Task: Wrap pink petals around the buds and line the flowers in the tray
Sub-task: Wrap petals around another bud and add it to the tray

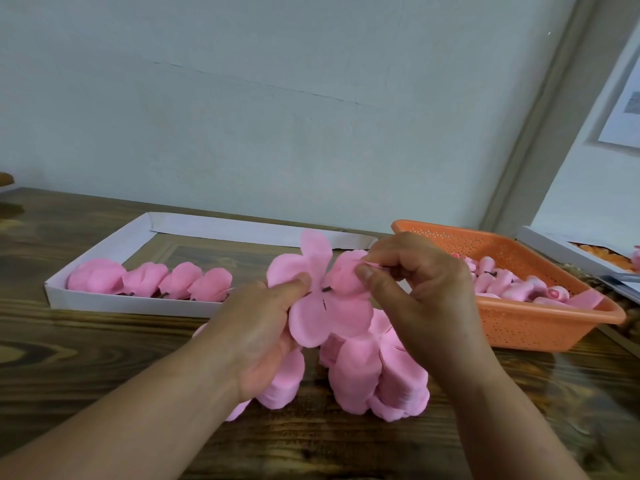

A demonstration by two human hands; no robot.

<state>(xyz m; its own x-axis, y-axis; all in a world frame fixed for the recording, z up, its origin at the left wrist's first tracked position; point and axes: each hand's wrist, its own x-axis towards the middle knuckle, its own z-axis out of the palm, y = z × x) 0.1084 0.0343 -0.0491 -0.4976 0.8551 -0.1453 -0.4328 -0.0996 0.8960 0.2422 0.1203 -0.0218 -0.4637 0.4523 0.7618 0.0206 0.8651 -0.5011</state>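
Our left hand (263, 327) holds a flat pink petal piece (325, 303) up over the table, its thumb pressed on the face of the piece just left of a small dark stem (326, 289) that pokes through the middle, the other fingers curled behind it. Our right hand (415, 282) pinches one lobe of the same piece between thumb and forefinger and folds it toward the centre; whatever sits under that fold is hidden, so we cannot tell whether a bud is already inside.

Right under our hands lie stacks of loose pink petals (377, 375) on the dark wooden table (86, 358), one stack partly covered by our left palm.

To the left and behind, a shallow white cardboard tray (138, 303) holds a row of finished pink flowers (152, 278) laid side by side along its near wall, touching one another, with short dark stems showing at their bases. The rest of the tray floor shows bare wood grain.

To the right stands an orange perforated plastic basket (540, 323) with a heap of small pink buds (502, 282) in it. Beyond it, at the right edge, we see part of a white box (554, 247) with something orange inside, too cut off to name. A pale wall (277, 98) rises behind the table.
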